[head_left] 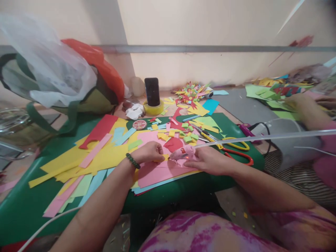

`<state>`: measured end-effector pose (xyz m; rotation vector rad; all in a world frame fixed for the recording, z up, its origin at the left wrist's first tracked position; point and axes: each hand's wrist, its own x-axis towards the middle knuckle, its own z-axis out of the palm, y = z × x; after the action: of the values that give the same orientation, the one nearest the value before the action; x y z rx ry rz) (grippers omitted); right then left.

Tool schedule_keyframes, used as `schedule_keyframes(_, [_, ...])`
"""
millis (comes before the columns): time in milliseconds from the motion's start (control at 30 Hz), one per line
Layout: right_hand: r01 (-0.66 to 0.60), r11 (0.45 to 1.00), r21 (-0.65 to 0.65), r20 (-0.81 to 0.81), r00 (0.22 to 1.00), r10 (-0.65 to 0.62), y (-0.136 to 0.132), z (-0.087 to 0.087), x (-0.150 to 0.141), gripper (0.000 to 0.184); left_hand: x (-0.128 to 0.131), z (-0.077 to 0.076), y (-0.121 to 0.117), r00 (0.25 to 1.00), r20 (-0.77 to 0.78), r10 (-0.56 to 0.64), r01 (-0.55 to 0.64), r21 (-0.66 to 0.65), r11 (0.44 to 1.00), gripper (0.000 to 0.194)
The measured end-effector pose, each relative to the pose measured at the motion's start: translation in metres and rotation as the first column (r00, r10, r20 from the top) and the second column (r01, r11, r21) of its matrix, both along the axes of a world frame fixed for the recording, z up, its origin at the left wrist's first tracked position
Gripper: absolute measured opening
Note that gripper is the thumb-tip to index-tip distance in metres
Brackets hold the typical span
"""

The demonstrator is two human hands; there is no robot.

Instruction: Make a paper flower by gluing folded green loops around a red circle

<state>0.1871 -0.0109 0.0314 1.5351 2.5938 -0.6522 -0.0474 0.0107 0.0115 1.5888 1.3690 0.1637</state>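
Note:
My right hand [210, 160] is wrapped round a pink hot glue gun [183, 153], with a long clear glue stick [257, 137] running out of its back to the right. The gun's nozzle points left and meets a small yellow paper piece [165, 158]. That piece is pinched in the fingers of my left hand [150, 153], which wears a dark green bead bracelet [133, 160]. Both hands are just over a stack of pink sheets [154, 176]. Behind them lie a red paper shape [173, 144] and several small folded yellow and green pieces [187, 139].
Scissors with yellow and red handles [237, 150] lie to the right. A phone [152, 91] stands in a yellow tape roll [153, 109]. Coloured strips [105, 157] cover the left, near a large bag [105, 98]. At far right a co-worker's arm [306, 110] reaches over paper.

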Motion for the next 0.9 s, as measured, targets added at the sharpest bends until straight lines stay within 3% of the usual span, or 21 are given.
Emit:
schedule_keyframes(400, [-0.004, 1.000, 0.024, 0.036, 0.999, 0.003, 0.0031, 0.0021, -0.0014, 0.057, -0.0004, -0.0024, -0.0004, 1.000, -0.020, 0.000, 0.000, 0.012, 1.000, 0.008])
schedule_keyframes(767, [-0.016, 0.999, 0.044, -0.027, 0.999, 0.017, 0.0045, -0.0016, -0.0001, 0.056, -0.0012, -0.0040, -0.0008, 1.000, -0.004, 0.009, -0.009, 0.019, 1.000, 0.008])
schedule_keyframes(900, [-0.092, 0.996, -0.021, -0.050, 0.995, 0.091, 0.0034, 0.0013, 0.0029, 0.057, -0.0016, -0.0047, -0.0005, 1.000, -0.006, 0.012, -0.012, 0.022, 1.000, 0.009])
